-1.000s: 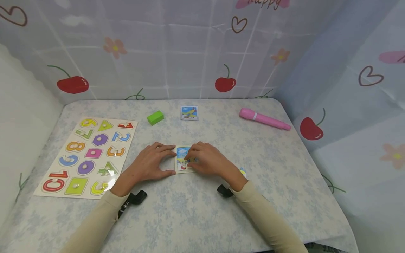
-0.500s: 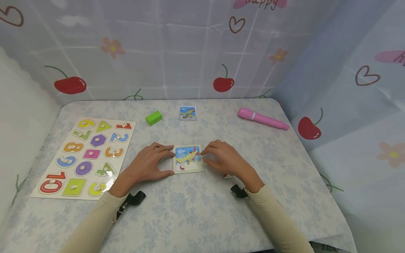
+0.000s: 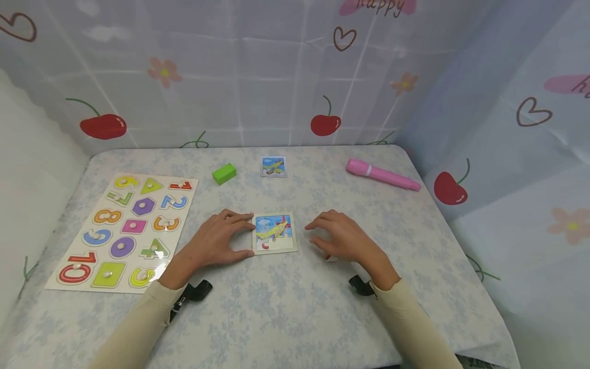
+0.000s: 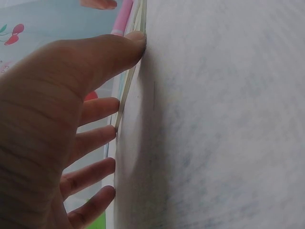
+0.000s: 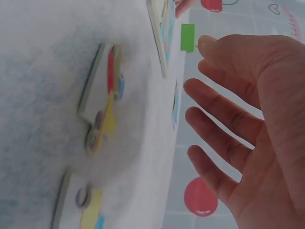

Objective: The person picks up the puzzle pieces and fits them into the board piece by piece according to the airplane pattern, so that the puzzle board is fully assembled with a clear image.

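A small square jigsaw puzzle with a yellow plane lies in the middle of the table; its lower right part is bare white. My left hand touches the puzzle's left side, thumb at the lower corner and fingertips at the upper one, fingers extended. Just right of the puzzle, my right hand hovers with loosely bent fingers and holds nothing. In the right wrist view, a loose puzzle piece with red and yellow print lies on the table below that hand, and another puzzle piece lies near it. From the head, the right hand mostly hides them.
A number-and-shape peg board lies at the left. Towards the back are a green block, a plane picture card and a pink pen-shaped stick. A printed curtain hangs behind the table.
My right hand has lifted off the puzzle and moved right, over the loose pieces, uncovering the plane picture. The left hand keeps its place at the puzzle's left edge.
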Demonstrator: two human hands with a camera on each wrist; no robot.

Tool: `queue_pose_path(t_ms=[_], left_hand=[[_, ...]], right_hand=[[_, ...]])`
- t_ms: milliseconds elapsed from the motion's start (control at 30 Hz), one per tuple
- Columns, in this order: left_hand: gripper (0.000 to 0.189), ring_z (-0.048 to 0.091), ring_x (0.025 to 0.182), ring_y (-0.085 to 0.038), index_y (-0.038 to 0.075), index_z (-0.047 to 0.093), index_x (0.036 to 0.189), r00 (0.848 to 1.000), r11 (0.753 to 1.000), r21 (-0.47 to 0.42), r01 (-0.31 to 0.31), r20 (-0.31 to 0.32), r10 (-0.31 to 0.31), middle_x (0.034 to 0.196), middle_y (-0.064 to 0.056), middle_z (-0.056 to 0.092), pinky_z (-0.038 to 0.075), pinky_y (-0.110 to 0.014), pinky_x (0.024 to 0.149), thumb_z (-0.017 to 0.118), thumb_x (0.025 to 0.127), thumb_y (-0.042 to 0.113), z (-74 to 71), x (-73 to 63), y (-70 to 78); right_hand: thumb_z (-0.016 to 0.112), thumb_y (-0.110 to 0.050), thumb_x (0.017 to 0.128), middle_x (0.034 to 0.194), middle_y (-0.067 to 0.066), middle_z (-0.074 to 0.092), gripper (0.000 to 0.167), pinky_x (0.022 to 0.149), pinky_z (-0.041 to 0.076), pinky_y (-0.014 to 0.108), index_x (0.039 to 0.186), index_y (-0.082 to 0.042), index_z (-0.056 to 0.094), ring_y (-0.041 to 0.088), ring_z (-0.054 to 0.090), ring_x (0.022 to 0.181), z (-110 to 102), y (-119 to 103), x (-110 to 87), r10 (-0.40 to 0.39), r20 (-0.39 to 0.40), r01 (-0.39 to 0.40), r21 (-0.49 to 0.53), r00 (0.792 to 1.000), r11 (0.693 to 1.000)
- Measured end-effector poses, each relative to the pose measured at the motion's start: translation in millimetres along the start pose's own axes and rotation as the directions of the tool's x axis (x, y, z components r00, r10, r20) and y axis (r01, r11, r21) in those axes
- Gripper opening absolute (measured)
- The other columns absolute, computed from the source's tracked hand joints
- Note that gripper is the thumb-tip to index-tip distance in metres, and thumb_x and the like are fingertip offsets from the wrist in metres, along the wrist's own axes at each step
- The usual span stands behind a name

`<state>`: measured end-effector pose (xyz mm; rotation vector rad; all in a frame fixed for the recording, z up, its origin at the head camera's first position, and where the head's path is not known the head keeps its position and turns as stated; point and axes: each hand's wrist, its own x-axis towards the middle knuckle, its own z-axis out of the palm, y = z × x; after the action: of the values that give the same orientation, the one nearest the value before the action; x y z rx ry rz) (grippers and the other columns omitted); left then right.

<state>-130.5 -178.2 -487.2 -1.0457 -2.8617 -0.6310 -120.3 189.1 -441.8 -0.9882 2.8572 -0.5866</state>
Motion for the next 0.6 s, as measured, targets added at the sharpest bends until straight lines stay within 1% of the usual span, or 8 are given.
queue_pose_path(t_ms=[167,300,500,600], left_hand=[[0.065,0.057,0.13,-0.027,0.02,0.075,0.137,1.0,1.0,0.003,0.002,-0.002,-0.002,0.159,-0.003,0.059,0.051,-0.053,0.098,0.088,0.085,0.056,1.4,-0.8,-0.5],[0.065,0.057,0.13,-0.027,0.02,0.075,0.137,1.0,1.0,0.007,0.0,-0.004,0.0,0.158,-0.003,0.059,0.051,-0.054,0.097,0.087,0.085,0.056,2.7,-1.5,-0.7],[0.066,0.057,0.129,-0.027,0.02,0.075,0.137,1.0,1.0,0.013,-0.009,-0.012,0.009,0.159,-0.003,0.059,0.052,-0.053,0.096,0.088,0.084,0.057,2.6,-0.9,-1.0],[0.065,0.057,0.129,-0.027,0.021,0.075,0.137,1.0,1.0,0.017,-0.011,-0.015,0.011,0.158,-0.003,0.059,0.052,-0.053,0.096,0.087,0.085,0.057,2.6,-0.6,-1.2]], right_hand=[[0.082,-0.023,0.097,0.12,0.002,0.075,0.029,0.097,0.055,0.049,0.125,-0.014,0.08,0.026,0.066,0.115,1,5,-11.9,-0.006,-0.013,0.006,-0.004,1.0,1.0],[0.084,-0.022,0.095,0.119,0.002,0.076,0.032,0.096,0.055,0.049,0.125,-0.013,0.079,0.026,0.066,0.114,1,8,-20.1,0.004,-0.014,-0.004,0.008,1.0,1.0],[0.089,-0.027,0.091,0.119,0.001,0.077,0.038,0.099,0.055,0.047,0.126,-0.013,0.08,0.024,0.067,0.113,3,14,-27.6,0.024,0.003,-0.024,0.021,1.0,0.999],[0.09,-0.029,0.09,0.117,0.0,0.077,0.041,0.097,0.055,0.046,0.126,-0.014,0.08,0.023,0.067,0.111,4,16,-30.5,0.037,0.014,-0.037,0.014,0.999,0.999]])
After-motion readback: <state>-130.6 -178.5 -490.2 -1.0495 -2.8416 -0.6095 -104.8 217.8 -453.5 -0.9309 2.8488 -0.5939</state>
